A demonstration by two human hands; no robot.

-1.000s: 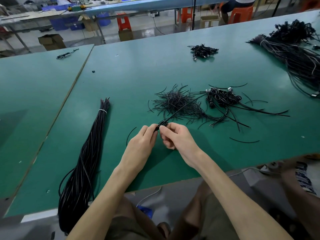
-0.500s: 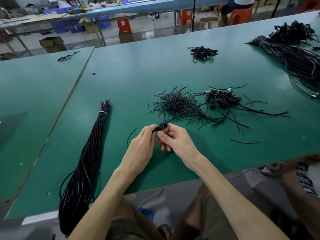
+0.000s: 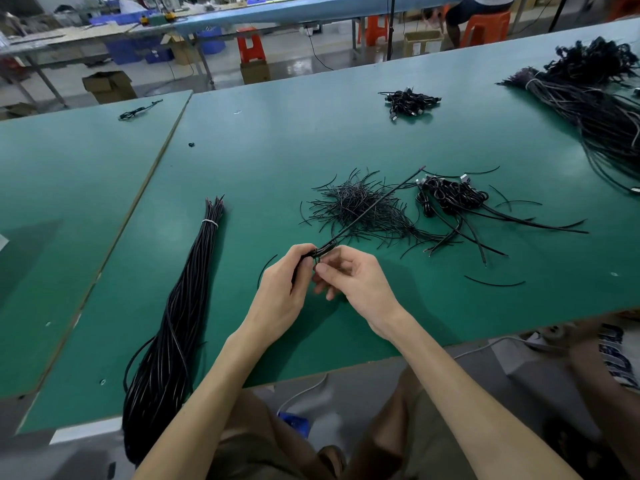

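Observation:
My left hand (image 3: 282,292) grips a folded black cable (image 3: 374,205) near the green table's (image 3: 277,147) front edge. The cable's free end sticks up and to the right over a pile of short black ties (image 3: 360,209). My right hand (image 3: 353,282) is close against the left one, its fingers curled and pinching a thin black tie at the cable's folded part. Both hands hover just above the table.
A long tied bundle of black cables (image 3: 180,313) lies left and hangs over the front edge. Coiled finished cables (image 3: 450,197) sit right of the ties; another small coiled heap (image 3: 408,100) lies farther back. A big cable mass (image 3: 595,102) fills the far right. A person's leg is at lower right.
The cable's free end has swung up and rightward, now standing above the tie pile. My hands stayed together, shifting slightly while working at the fold.

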